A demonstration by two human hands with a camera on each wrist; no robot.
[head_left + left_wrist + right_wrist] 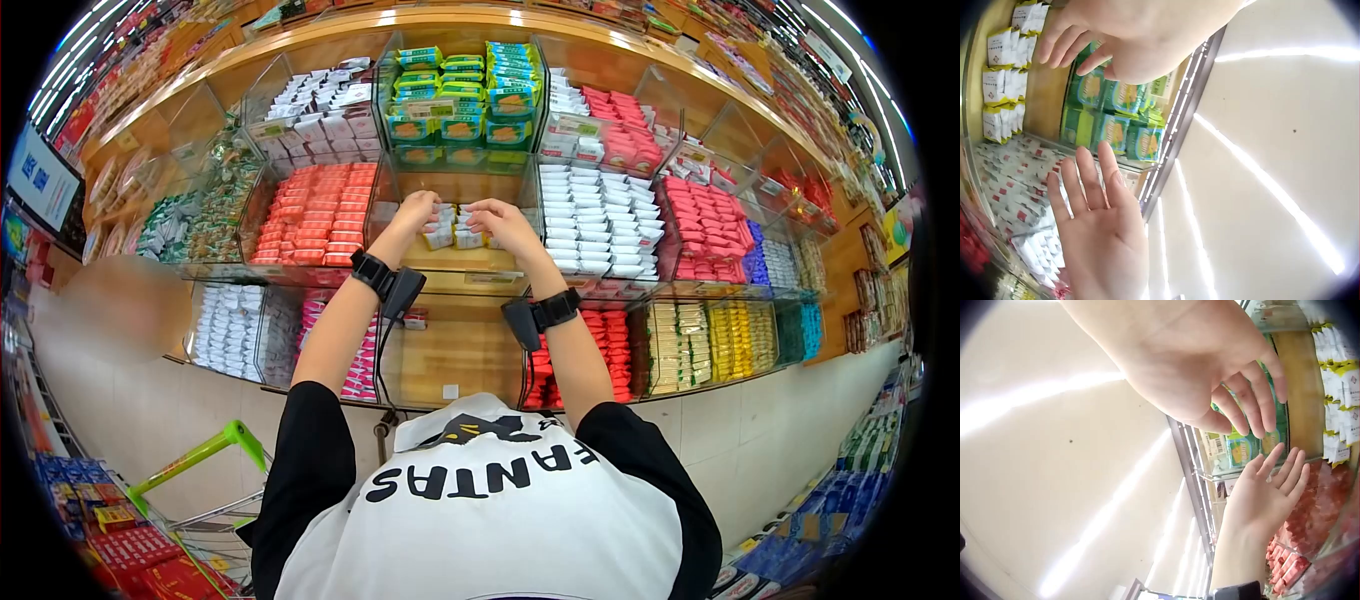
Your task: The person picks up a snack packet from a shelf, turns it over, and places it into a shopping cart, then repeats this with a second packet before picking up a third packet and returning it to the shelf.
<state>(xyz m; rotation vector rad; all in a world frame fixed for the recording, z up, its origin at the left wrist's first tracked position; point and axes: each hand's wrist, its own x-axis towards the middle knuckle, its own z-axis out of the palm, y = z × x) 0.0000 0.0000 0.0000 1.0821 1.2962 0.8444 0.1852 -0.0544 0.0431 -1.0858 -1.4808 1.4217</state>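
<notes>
In the head view, both hands hover over the middle compartment, where several white and yellow packets (470,232) stand in short rows. The left hand (413,217) is at their left, its fingers loosely bent; the right hand (507,228) is at their right, its fingers pointing inward. The left wrist view shows the left hand (1129,34) at the top and the right hand (1102,231) below, palm visible and fingers spread. Neither hand holds anything. In the right wrist view, the right hand (1191,369) hangs above the left hand (1260,500), with a gap between them and the packets (1340,387).
Clear dividers separate the compartments. Green packs (462,100) lie behind, red packets (318,212) at left and white packets (600,222) at right. A lower wooden compartment (450,350) is nearest the body. A green-handled cart (195,460) stands at lower left; a blurred round shape is beside the shelf.
</notes>
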